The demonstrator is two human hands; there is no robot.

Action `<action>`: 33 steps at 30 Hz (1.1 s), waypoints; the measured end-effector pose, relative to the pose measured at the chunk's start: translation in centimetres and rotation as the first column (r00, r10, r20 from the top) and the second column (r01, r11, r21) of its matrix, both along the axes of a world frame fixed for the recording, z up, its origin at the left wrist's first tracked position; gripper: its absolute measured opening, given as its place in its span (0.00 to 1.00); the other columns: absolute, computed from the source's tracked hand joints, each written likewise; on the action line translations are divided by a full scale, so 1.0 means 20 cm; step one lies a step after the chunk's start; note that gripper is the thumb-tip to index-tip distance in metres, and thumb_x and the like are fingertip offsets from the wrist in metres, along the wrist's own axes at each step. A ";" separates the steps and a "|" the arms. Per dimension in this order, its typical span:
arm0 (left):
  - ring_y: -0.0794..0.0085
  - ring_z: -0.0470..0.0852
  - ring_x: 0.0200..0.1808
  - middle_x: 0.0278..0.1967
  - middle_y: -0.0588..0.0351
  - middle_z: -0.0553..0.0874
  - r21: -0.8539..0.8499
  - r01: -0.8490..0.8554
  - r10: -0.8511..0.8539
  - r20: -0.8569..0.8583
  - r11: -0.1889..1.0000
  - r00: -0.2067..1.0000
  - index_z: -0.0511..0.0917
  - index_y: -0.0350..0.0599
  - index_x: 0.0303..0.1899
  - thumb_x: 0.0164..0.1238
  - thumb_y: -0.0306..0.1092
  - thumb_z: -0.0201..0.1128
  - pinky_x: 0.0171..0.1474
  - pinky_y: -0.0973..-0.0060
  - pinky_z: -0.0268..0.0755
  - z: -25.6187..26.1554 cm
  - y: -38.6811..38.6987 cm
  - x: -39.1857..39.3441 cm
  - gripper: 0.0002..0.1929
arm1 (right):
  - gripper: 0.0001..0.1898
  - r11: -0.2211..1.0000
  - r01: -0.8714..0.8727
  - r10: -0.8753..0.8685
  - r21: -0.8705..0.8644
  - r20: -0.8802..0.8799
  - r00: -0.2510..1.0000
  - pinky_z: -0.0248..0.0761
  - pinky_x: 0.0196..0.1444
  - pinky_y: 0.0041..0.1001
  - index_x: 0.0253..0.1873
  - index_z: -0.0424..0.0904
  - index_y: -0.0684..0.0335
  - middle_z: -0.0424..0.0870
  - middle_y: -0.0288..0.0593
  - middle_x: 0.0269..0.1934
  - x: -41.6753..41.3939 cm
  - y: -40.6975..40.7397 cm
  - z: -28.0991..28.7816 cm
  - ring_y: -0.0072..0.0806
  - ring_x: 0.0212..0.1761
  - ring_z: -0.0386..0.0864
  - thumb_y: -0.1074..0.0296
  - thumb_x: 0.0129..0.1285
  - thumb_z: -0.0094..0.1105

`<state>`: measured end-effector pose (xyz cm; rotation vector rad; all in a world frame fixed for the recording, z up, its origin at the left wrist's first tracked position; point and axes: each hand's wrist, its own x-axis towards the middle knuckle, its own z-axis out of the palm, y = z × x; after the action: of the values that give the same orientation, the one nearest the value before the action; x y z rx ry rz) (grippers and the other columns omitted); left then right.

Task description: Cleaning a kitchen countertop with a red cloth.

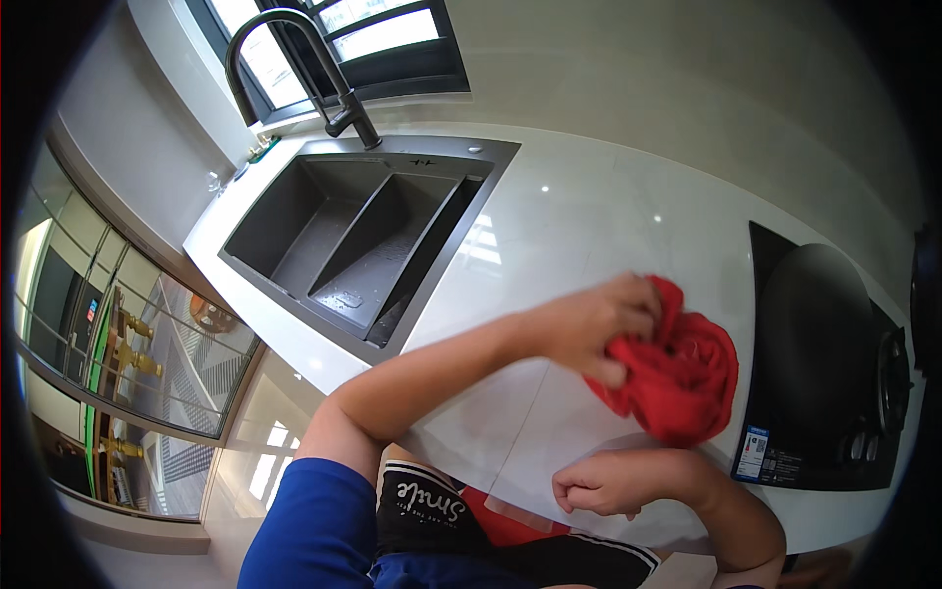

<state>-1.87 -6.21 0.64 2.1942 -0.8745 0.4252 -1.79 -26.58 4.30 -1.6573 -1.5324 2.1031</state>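
Note:
A bunched-up red cloth [692, 375] lies in loose folds on the white countertop [508, 272], between the sink and the cooktop. Gripping its left side is my left hand [607, 324], with the fingers curled into the fabric. Nearer to my body, my right hand [600, 482] rests by the front edge of the counter with curled fingers; no object shows in it. It is apart from the cloth.
A dark double-bowl sink [423, 294] with a black gooseneck faucet [324, 51] is at the left, near a window. At the right is a black cooktop [795, 442] with a dark round lid or pan [817, 331] on it. Glass doors [140, 353] stand at the far left.

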 end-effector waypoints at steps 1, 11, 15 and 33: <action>0.47 0.74 0.61 0.52 0.47 0.78 0.024 -0.093 0.093 -0.016 0.995 0.996 0.81 0.37 0.39 0.45 0.41 0.72 0.67 0.56 0.66 0.01 0.07 0.02 0.21 | 0.12 0.999 0.031 -0.032 -0.021 -0.042 0.999 0.73 0.25 0.28 0.49 0.78 0.59 0.73 0.39 0.26 0.00 -0.01 -0.01 0.26 0.21 0.75 0.65 0.73 0.42; 0.31 0.64 0.68 0.66 0.27 0.69 0.110 -0.875 0.882 -0.045 0.472 0.470 0.80 0.45 0.57 0.56 0.41 0.68 0.70 0.46 0.64 -0.05 0.49 0.06 0.26 | 0.12 0.997 0.056 -0.058 -0.059 -0.023 0.998 0.73 0.26 0.28 0.48 0.77 0.58 0.71 0.36 0.23 0.00 -0.01 0.01 0.25 0.22 0.73 0.64 0.71 0.42; 0.27 0.61 0.70 0.69 0.20 0.64 0.156 -0.850 0.864 -0.094 0.503 0.494 0.78 0.49 0.63 0.56 0.50 0.68 0.71 0.45 0.61 -0.05 0.36 0.04 0.32 | 0.13 0.998 0.030 -0.031 -0.047 -0.021 0.999 0.74 0.26 0.29 0.48 0.77 0.58 0.70 0.36 0.23 0.00 -0.01 -0.01 0.25 0.23 0.73 0.64 0.70 0.42; 0.43 0.70 0.65 0.60 0.51 0.75 0.314 -0.233 0.195 0.147 0.920 0.970 0.78 0.48 0.44 0.45 0.45 0.78 0.59 0.55 0.78 0.02 -0.24 -0.13 0.25 | 0.13 1.000 -0.028 0.028 0.004 0.017 0.999 0.73 0.24 0.28 0.49 0.77 0.58 0.73 0.37 0.24 0.00 0.00 -0.02 0.27 0.20 0.77 0.64 0.72 0.41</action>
<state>-4.51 -11.05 1.02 2.6119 -0.8135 0.5457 -1.85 -26.63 3.92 -1.6661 -1.5732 2.1030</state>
